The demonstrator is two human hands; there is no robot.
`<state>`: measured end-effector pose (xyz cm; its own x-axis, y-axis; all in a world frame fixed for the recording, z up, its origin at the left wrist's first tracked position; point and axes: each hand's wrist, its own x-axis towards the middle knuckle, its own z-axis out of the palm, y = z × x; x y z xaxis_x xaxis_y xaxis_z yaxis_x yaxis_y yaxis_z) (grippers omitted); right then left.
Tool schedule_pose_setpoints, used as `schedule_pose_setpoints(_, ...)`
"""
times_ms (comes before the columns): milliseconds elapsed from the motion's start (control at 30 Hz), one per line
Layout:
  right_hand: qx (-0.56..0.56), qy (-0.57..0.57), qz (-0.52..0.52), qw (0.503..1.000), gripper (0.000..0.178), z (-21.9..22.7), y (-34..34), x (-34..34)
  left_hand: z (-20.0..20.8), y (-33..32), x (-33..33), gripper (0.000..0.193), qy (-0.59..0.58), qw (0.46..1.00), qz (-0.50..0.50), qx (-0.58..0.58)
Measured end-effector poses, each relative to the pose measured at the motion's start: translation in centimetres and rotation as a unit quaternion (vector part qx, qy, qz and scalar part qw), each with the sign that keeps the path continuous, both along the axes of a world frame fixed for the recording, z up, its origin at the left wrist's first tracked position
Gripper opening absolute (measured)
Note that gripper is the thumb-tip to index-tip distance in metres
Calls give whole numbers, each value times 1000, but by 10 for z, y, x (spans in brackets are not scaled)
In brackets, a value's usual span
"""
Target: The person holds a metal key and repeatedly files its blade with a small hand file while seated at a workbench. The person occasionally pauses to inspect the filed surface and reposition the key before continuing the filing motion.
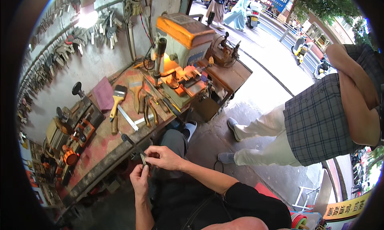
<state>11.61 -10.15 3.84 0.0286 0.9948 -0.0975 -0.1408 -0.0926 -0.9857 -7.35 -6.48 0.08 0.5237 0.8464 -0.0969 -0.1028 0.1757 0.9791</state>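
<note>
My two hands meet low in the middle, just off the front edge of the workbench. Thumb and fingers of my left hand are closed at the lower end of a small, thin, pale strip. My right hand pinches the same strip from the right side; its exact kind is too small to tell. A dark narrow bar with a rounded end slants from the bench edge to my right fingertips. Whether it is held or fixed to the bench cannot be made out.
On the bench lie a paintbrush, pliers, a pale metal strip and a pink sheet. A key-cutting machine stands left, an orange-topped machine behind. Keys hang on the wall. A person stands right.
</note>
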Motion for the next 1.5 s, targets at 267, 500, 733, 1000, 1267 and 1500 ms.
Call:
schedule_pose_setpoints(267,-19,13,15,1000,18,-1,14,2,4,17,-4,17,64,995,-71,-5)
schedule_pose_setpoints(500,-15,8,-30,999,21,-6,17,1,-4,13,-2,17,48,998,-37,3)
schedule_pose_setpoints(733,-74,36,-16,996,16,7,22,-4,-1,11,2,27,-14,999,-31,-22)
schedule_pose_setpoints(1000,30,-75,-214,973,11,5,35,49,-10,10,-23,41,-1,992,20,-126)
schedule_pose_setpoints(1267,60,-77,-147,984,12,-6,77,40,-11,15,-24,41,-9,987,29,-159)
schedule_pose_setpoints(1500,33,-237,-159,958,15,-19,91,56,-9,23,-26,42,-17,990,44,-133)
